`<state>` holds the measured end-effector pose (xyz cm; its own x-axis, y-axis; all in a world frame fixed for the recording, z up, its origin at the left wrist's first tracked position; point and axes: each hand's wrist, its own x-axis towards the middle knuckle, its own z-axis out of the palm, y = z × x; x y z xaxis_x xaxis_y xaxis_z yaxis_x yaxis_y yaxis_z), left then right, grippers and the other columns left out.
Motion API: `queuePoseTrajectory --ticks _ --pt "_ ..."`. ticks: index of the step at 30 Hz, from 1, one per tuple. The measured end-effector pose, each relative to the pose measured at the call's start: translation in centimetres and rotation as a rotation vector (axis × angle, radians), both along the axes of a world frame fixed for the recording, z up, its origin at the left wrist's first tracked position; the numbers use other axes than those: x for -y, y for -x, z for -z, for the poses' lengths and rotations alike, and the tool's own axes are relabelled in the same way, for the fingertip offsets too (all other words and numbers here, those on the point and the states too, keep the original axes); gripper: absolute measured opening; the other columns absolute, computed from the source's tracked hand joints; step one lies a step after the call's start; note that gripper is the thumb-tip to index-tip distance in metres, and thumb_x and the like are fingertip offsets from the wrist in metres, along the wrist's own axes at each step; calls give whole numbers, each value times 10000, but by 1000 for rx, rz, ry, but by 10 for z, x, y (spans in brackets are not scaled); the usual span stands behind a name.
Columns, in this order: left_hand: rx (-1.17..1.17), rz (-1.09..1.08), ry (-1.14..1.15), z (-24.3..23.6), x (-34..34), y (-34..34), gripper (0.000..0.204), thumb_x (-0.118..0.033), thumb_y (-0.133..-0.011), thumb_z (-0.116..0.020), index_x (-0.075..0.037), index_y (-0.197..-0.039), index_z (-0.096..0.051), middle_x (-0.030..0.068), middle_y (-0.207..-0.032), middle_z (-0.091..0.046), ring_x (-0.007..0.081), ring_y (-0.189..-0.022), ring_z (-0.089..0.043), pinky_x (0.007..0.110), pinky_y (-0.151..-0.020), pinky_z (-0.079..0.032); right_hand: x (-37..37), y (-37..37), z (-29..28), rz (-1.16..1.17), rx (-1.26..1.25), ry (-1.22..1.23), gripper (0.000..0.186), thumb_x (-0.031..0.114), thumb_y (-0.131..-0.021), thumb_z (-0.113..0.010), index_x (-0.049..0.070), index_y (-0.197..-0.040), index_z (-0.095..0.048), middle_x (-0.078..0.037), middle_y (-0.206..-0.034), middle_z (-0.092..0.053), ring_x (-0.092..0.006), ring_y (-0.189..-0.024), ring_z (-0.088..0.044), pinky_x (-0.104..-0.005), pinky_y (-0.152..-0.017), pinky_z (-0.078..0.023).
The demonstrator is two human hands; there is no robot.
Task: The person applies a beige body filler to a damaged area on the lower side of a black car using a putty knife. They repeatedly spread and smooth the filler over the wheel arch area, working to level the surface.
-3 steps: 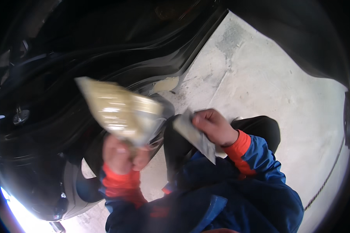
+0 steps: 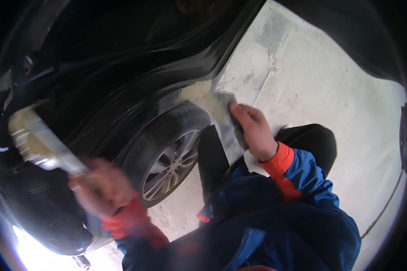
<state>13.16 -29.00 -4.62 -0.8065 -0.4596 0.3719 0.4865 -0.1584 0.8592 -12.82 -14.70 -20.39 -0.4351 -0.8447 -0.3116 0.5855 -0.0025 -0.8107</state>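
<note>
A broad putty knife [image 2: 43, 140], blurred by motion, carries a thick smear of pale yellow filler. My left hand [image 2: 101, 187] is closed round its handle, off to the left beside the dark car body [image 2: 104, 90]. In my right hand [image 2: 257, 135] is a flat grey spreader [image 2: 233, 119], gripped along one edge with the thumb on top. Its far end reaches toward a patch of yellow filler [image 2: 196, 90] on the car panel above the wheel. Whether the spreader touches that patch I cannot tell.
Below the filler patch stands the car's wheel [image 2: 172, 165], with a black tyre and silver spokes. My bent knees [image 2: 309, 140] are over the pale concrete floor [image 2: 330, 90]. A dark cord [image 2: 384, 210] lies at the right, and bright light enters at the lower left.
My left hand has swung left and down with the putty knife, uncovering the wheel. My right hand has raised the spreader slightly, up toward the filler patch on the panel.
</note>
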Motion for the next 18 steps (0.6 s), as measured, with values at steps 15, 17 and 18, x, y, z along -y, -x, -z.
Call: queuePoseTrajectory --ticks 15,17,18 --pt "714 -1327 3131 -178 58 -14 208 -252 -946 -692 -69 -1043 -704 77 -1084 -725 299 -937 -715 384 -734 -591 51 -7 44 264 544 55 264 188 -1016 -617 65 -783 -608 52 -754 -601 -17 -662 -481 -217 -591 -391" --pt "787 -1241 3229 -183 48 -26 157 -250 -941 -683 -106 -963 -739 63 -1022 -740 292 -915 -722 389 -717 -580 47 7 43 257 524 37 267 185 -1014 -622 66 -775 -602 48 -755 -609 -16 -657 -491 -215 -584 -391" --pt "893 -1350 3174 -184 44 -33 148 -249 -939 -678 -124 -923 -756 55 -991 -748 289 -905 -726 391 -709 -575 47 14 43 248 550 31 279 185 -1011 -627 67 -759 -603 44 -730 -612 -19 -625 -502 -217 -564 -395"
